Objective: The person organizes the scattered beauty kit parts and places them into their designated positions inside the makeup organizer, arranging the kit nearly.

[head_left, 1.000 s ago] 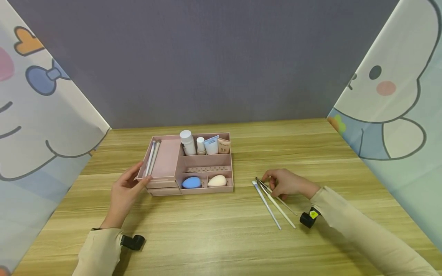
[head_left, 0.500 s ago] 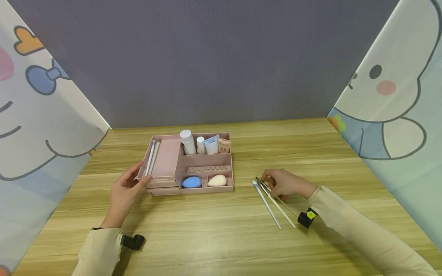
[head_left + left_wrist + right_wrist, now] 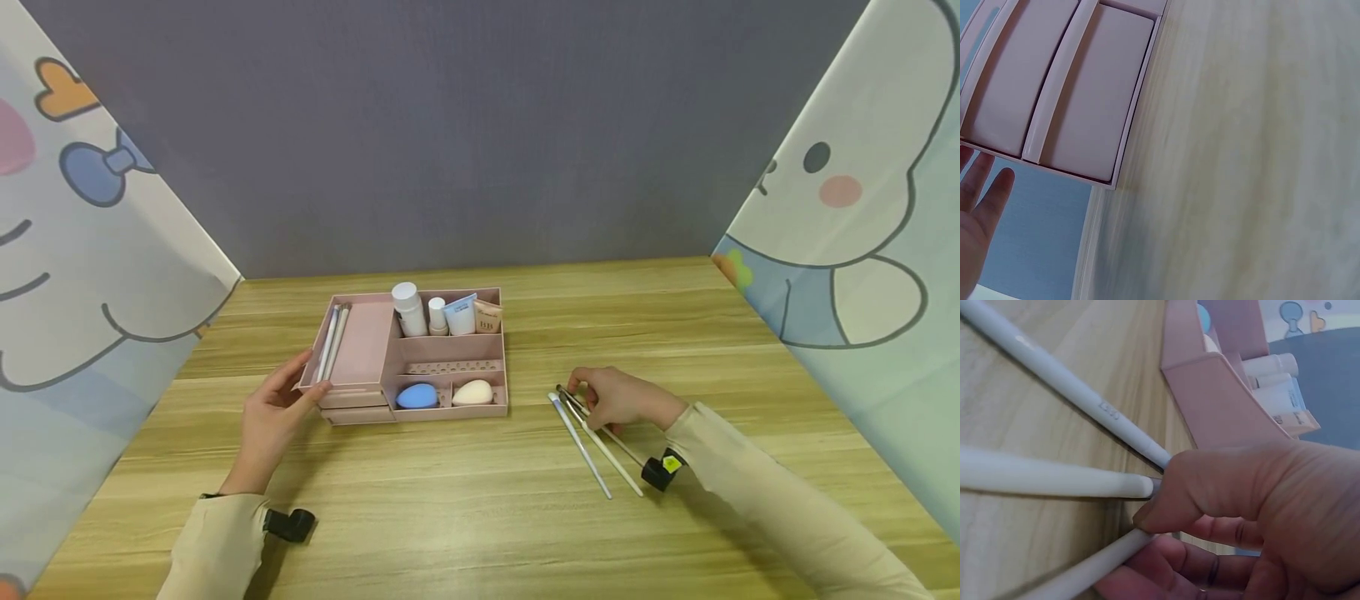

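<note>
My left hand [image 3: 272, 412] grips the front left corner of a pink makeup organizer [image 3: 365, 354], thumb at the front edge and fingers along the side. In the left wrist view, fingertips [image 3: 1002, 181] lie close to the organizer's wall, beside two drawer fronts. My right hand [image 3: 618, 398] pinches a slim beige makeup brush [image 3: 1088, 567] between thumb and fingers, low over the table. A cream-handled brush [image 3: 615, 467] passes right by the thumb. To its left lies a pale lavender brush [image 3: 583, 450] on the wood. Their bristle ends point toward the back.
Two brushes [image 3: 335, 342] lie in the organizer's left top tray. A white bottle [image 3: 409, 312], a smaller bottle [image 3: 437, 317] and two tubes [image 3: 461, 317] stand in its back compartment. A blue sponge [image 3: 417, 397] and a cream sponge [image 3: 472, 393] sit in front. Walls enclose the table.
My right wrist and sleeve have shifted slightly left while the fingers stay at the brushes. The left hand and the organizer keep their places.
</note>
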{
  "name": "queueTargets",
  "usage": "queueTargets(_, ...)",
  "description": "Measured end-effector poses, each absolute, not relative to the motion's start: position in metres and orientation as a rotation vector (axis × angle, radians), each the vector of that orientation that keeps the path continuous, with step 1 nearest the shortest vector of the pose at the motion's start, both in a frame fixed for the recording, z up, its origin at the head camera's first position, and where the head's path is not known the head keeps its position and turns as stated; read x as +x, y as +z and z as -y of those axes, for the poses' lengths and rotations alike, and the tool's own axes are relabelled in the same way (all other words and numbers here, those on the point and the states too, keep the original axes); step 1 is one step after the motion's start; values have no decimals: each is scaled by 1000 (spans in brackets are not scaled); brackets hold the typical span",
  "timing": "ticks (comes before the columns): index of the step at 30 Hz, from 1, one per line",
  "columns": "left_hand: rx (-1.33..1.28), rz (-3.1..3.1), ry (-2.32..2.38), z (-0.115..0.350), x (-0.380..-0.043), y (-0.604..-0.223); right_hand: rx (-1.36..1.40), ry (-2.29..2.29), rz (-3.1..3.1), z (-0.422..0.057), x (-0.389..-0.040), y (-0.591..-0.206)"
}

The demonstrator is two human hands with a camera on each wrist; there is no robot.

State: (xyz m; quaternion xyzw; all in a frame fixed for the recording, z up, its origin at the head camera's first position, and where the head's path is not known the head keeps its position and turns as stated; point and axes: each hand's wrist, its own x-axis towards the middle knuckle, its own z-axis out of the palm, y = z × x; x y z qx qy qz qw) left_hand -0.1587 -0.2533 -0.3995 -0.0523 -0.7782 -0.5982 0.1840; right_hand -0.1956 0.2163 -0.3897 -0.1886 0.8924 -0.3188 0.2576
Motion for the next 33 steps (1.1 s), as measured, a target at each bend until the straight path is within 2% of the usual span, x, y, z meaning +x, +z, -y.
queueTargets(15,-149,2193,-1687,253,-159,-399,-493,-1136,-2273,-223,-201,-383)
queueTargets(33,-131,2192,-1695,253,-157,-399,-535,-1323,-2116,-210,-206,-372)
